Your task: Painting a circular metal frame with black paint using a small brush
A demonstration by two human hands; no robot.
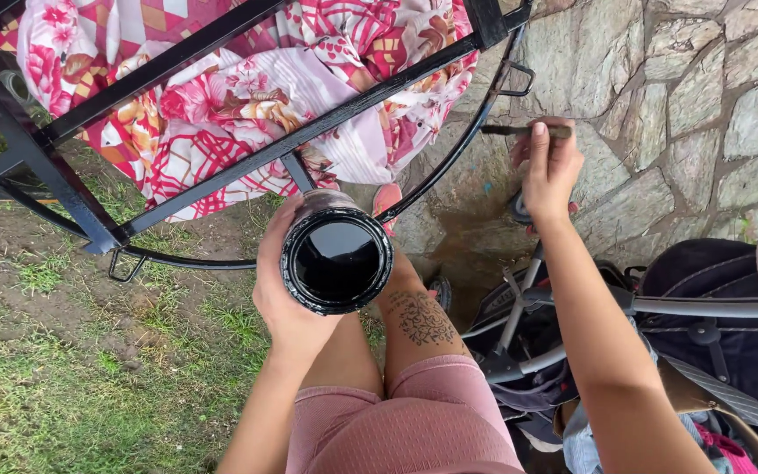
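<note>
My left hand point(284, 294) grips a round can of glossy black paint point(337, 252), open top facing up, held over my knees. My right hand point(549, 168) is raised to the right and holds a thin paintbrush point(519, 130) by its handle, the brush lying level and pointing left toward a black metal frame point(247, 158). The brush tip sits close to the frame's curved black bar point(475, 118). I am crouched; my legs in pink shorts point(414, 417) show below the can.
A pink and red flowered cloth point(239, 88) lies behind the frame bars. A stone wall point(686, 96) stands at the right. A dark stroller with grey tubes point(660, 316) is at my lower right. Grass and bare soil point(72, 351) cover the left.
</note>
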